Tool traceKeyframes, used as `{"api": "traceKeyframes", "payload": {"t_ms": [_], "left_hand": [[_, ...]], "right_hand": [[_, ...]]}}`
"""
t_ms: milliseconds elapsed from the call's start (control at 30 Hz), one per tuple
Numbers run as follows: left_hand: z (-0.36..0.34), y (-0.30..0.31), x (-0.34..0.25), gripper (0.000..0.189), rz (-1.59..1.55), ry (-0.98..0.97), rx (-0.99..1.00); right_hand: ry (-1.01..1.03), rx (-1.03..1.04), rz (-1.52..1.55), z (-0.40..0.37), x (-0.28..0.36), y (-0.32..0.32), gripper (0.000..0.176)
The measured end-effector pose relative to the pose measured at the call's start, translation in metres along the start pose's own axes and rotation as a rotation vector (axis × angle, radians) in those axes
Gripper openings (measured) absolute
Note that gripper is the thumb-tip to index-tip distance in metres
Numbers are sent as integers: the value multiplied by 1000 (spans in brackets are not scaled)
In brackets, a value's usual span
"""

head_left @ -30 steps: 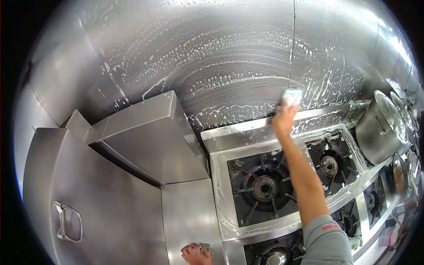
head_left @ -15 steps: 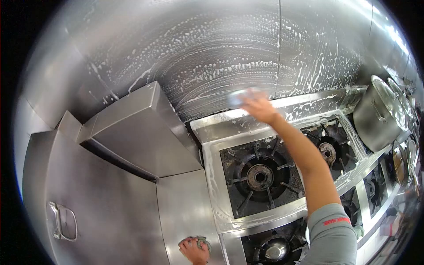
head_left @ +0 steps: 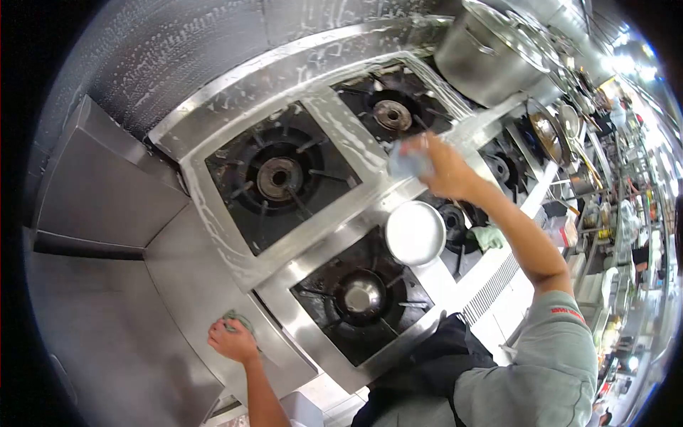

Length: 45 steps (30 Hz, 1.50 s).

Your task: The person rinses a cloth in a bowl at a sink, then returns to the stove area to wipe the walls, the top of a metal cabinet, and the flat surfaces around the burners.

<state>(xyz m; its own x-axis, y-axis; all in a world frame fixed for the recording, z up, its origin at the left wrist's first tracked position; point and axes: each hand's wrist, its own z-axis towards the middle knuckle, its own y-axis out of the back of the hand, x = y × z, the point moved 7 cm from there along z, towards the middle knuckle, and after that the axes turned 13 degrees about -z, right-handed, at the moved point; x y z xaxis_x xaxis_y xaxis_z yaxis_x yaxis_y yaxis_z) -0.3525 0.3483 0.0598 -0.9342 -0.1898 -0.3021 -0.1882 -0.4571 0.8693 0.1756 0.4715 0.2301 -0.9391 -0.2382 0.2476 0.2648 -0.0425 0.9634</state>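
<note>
My right hand grips a pale blue sponge above the soapy steel strip between the burners of the stove. My left hand presses a greenish cloth onto the steel counter left of the stove's front corner. A round steel bowl sits upside down just below my right hand. The back burner lies to the left of the sponge, and the front burner below it.
A large steel stockpot stands at the back right, with pans and more burners beyond it. The steel back wall is streaked with foam. A green cloth lies by the right burner. A steel box rises at left.
My right hand has come down off the foamy back wall with the sponge to the stove top. The view has tipped down; my left hand stays on its cloth.
</note>
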Motion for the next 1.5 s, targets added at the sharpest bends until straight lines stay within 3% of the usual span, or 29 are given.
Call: {"api": "traceKeyframes", "payload": {"t_ms": [67,133,200,267,333,400,467,500,533,567,633,733,800,867,900,933,1033,1100,1133,1200,1267,1333,1400,1467,1500], "left_hand": [[-2,6,2,19,-13,13,-61],[-5,4,7,20,25,56,-90],[-9,6,10,21,32,45,-156],[-16,19,-4,22,39,26,-229],[-40,26,-12,24,-184,254,-184],[-82,26,-42,26,-428,222,-292],[-137,11,-99,26,-776,321,-136],[-164,15,-142,23,-676,383,-83],[-188,24,-196,19,-880,255,-115],[-204,27,-243,15,-921,206,19],[-249,3,-316,14,-749,-26,102],[-272,-27,-401,22,-763,-259,195],[-289,-72,-418,34,-657,-298,167],[-302,-79,-430,44,-509,-190,100],[-302,-84,-431,45,-520,-160,83],[-296,-59,-446,45,-497,-103,121],[-297,-63,-441,42,-480,16,79],[-284,-53,-448,39,-348,27,38],[-280,-56,-448,39,-351,42,24],[-273,-62,-446,34,-309,117,-99],[-268,-71,-442,28,-336,165,-184],[-256,-75,-435,26,-358,335,-180],[-252,-79,-433,22,-345,287,-233],[-251,-75,-428,21,-543,258,-327],[-255,-87,-417,27,-767,405,-295]], "right_hand": [[-92,319,28,-66,0,-22,52],[-183,427,125,-108,12,-39,51],[-45,329,26,-126,3,-84,50],[-48,257,-64,-126,8,-109,52],[-85,296,-155,-123,14,-125,54],[-111,274,-290,-119,13,-135,56],[-90,244,-285,-116,6,-147,60],[-106,281,-266,-115,3,-149,61],[-119,316,-248,-113,-1,-151,62],[-87,310,-202,-110,-7,-160,62],[-66,311,-132,-107,-9,-148,64],[120,297,-267,-105,-8,-126,67],[143,276,-134,-102,-19,-123,65],[188,167,164,-103,-31,-97,47],[117,230,287,-106,-37,-73,46],[152,164,402,-103,-43,-69,49],[79,359,665,-93,-62,-86,48],[-170,880,1695,-94,-47,-114,45],[-158,893,1679,-91,-50,-113,45],[-176,1081,1924,-98,-49,-103,41],[-220,1154,1894,-103,-53,-101,46],[-196,1224,1813,-104,-53,-107,48],[-178,1234,1748,-96,-54,-105,47],[-3,1121,1745,-73,-51,-77,48],[-101,1051,1717,-54,-54,-67,51]]}}
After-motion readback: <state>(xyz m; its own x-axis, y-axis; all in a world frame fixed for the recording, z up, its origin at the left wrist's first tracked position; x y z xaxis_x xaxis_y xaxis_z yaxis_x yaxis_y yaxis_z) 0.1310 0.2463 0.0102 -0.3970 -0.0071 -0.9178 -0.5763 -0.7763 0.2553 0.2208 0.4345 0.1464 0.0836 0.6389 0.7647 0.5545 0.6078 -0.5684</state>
